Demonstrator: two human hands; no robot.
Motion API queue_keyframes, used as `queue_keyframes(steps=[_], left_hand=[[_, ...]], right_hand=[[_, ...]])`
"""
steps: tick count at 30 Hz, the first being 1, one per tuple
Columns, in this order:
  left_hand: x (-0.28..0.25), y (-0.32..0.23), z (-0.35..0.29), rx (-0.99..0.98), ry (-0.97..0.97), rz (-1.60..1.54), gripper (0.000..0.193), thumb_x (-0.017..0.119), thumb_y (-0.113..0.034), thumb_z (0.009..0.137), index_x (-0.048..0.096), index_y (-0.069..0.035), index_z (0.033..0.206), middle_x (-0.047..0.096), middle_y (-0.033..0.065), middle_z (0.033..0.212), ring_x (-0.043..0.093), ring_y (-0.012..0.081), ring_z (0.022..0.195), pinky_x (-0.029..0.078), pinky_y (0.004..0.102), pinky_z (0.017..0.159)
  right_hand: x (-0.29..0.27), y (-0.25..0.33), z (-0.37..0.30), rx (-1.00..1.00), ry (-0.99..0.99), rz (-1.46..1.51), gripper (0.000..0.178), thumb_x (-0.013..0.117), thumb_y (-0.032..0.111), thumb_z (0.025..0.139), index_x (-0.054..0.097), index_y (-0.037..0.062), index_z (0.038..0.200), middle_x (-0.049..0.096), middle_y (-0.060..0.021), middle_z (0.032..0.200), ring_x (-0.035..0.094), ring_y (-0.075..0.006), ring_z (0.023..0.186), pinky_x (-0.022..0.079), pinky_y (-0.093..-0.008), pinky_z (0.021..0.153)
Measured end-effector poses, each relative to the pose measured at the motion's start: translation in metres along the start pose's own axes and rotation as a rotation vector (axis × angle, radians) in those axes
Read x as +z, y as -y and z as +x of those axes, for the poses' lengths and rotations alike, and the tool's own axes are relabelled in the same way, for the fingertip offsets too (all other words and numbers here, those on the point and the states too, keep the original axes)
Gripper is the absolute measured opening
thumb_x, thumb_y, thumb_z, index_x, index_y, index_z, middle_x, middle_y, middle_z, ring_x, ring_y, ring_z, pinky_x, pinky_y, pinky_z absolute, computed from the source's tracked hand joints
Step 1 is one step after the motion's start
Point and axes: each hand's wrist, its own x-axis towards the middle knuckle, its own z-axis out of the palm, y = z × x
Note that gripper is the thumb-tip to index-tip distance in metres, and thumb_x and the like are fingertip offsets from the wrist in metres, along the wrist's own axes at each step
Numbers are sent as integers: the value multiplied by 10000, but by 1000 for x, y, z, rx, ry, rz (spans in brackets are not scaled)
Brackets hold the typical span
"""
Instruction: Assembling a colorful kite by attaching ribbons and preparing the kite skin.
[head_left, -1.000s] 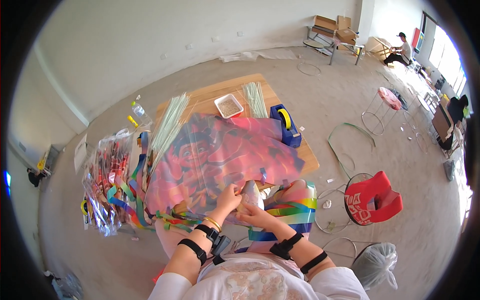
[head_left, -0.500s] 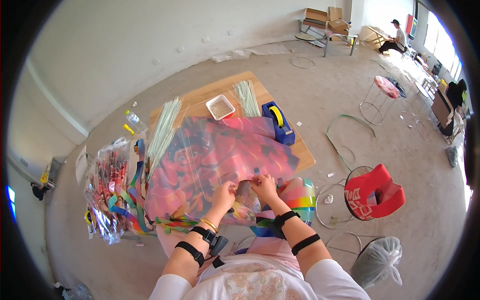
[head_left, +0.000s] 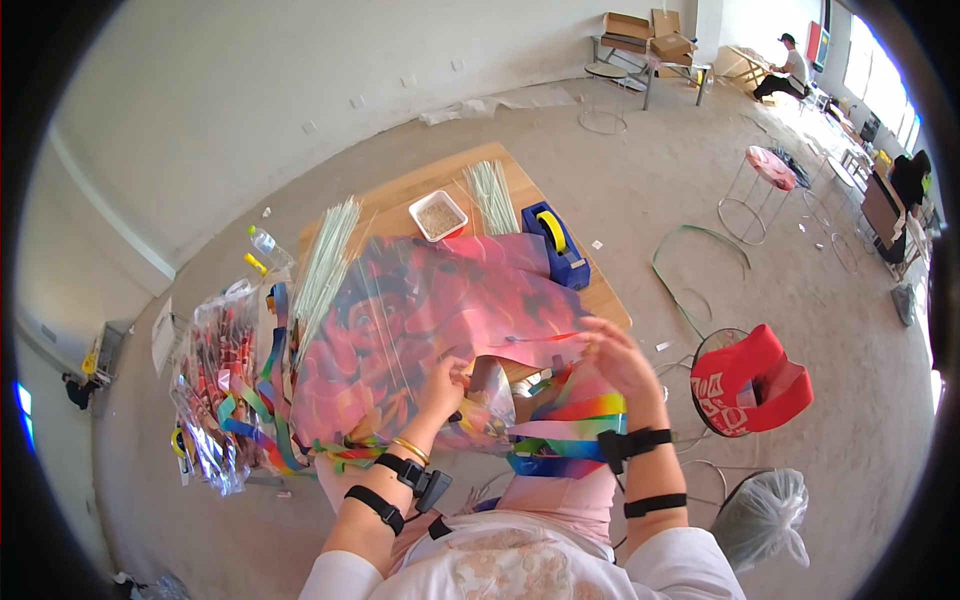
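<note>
A thin, glossy sheet (head_left: pixel 450 290) with a pink, red and purple print covers much of the small wooden table. My left hand (head_left: pixel 445 388) pinches its near edge, where a greyish flap curls up beside the fingers. At the sheet's right edge is my right hand (head_left: pixel 620 358), its fingers smeared by motion; whether it holds anything cannot be made out. Rainbow ribbons (head_left: pixel 570 428) hang over my lap below the right hand. Thin pale rods (head_left: pixel 328 262) lie along the table's left side, and a second bundle of rods (head_left: pixel 490 198) lies at the back.
A blue tape dispenser (head_left: pixel 560 255) with yellow tape and a white tub (head_left: pixel 438 215) of small pieces stand on the wooden table (head_left: pixel 606 298). Plastic-wrapped bundles (head_left: pixel 222 370) lie left. A red bag (head_left: pixel 750 382) sits on a stool at right. Another person (head_left: pixel 787 70) sits far off.
My right hand has moved away from the left one, to the right and slightly up, toward the sheet's right edge. The sheet's near edge has shifted, baring table beneath. My left hand stays put.
</note>
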Motion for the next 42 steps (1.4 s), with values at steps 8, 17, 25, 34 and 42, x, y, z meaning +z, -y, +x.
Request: queue_keyframes(steps=[8, 17, 25, 34, 42], left_hand=[[-14, -21, 14, -47, 173, -117, 274, 549, -18, 805, 605, -66, 1070, 691, 109, 937, 668, 227, 872, 493, 317, 738], [17, -31, -13, -1, 294, 115, 410, 632, -360, 835, 583, -57, 1107, 628, 145, 1084, 602, 307, 1024, 477, 387, 854], [-10, 6, 5, 319, -43, 257, 457, 630, -321, 839, 526, -55, 1196, 515, 156, 1238, 466, 348, 1176, 389, 424, 976], [-7, 40, 12, 219, -85, 584, 607, 492, -394, 901, 331, -132, 1425, 275, 171, 1475, 239, 408, 1356, 133, 594, 1093], [-10, 28, 16, 176, -34, 581, 599, 440, -402, 917, 306, -151, 1445, 251, 181, 1486, 247, 403, 1357, 85, 650, 1074]], right_hand=[[-59, 63, -52, -266, -779, -1049, 318, 640, 110, 821, 592, 67, 1132, 609, -111, 1069, 576, -240, 959, 451, -356, 859], [-10, -7, -7, -372, -469, -1606, 331, 690, 147, 719, 626, 84, 1037, 553, -166, 1081, 496, -358, 1064, 421, -435, 916], [23, -14, 32, -149, -151, -1742, 334, 648, 224, 753, 628, 94, 1060, 555, -152, 1096, 493, -363, 1063, 424, -440, 922], [63, 6, 167, -232, 108, -1813, 283, 597, 229, 768, 621, 84, 1011, 585, -136, 1078, 538, -354, 1028, 454, -443, 873], [36, -38, 283, -196, -138, -2187, 218, 574, 171, 793, 615, 46, 967, 628, -154, 1026, 586, -306, 1013, 454, -399, 872]])
